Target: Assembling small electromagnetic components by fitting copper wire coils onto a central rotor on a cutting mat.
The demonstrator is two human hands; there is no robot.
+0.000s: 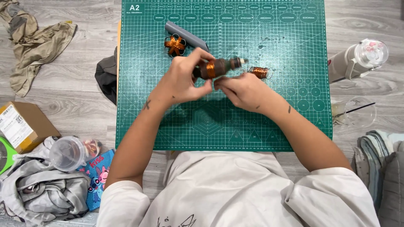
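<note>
Head view: left hand point(181, 80) has its grip clenched round a dark motor core point(214, 67) with copper winding, held above the green cutting mat point(269, 126). Right hand point(242, 90) pinches at the core's lower edge, likely on a wire too thin to see. Judgement: keep the core steady, pull wire straight and slow so it won't snap. Loose copper coil point(259, 72) just right, flower-shaped coil point(174, 45) and grey tube point(185, 35) behind
</note>
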